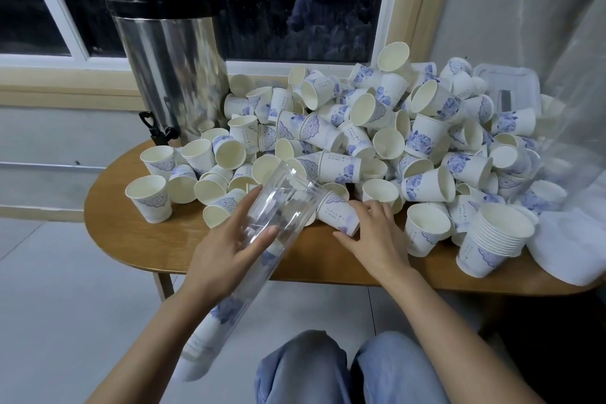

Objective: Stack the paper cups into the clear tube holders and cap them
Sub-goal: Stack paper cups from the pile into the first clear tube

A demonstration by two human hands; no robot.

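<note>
The left hand (226, 249) grips the tube (288, 200), slanting lower left to centre, its mouth just beside the cup (337, 216) the right hand (377, 236) grasps.

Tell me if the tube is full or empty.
Partly full: cups show inside the tube at its lower end; the part above the left hand is empty.

You had matt paper cups (426, 187) on a smooth wooden desk (311, 259), a glossy clear tube (288, 197), probably plastic, and a shiny steel urn (173, 69) with a black plastic lid (154, 0).
</note>
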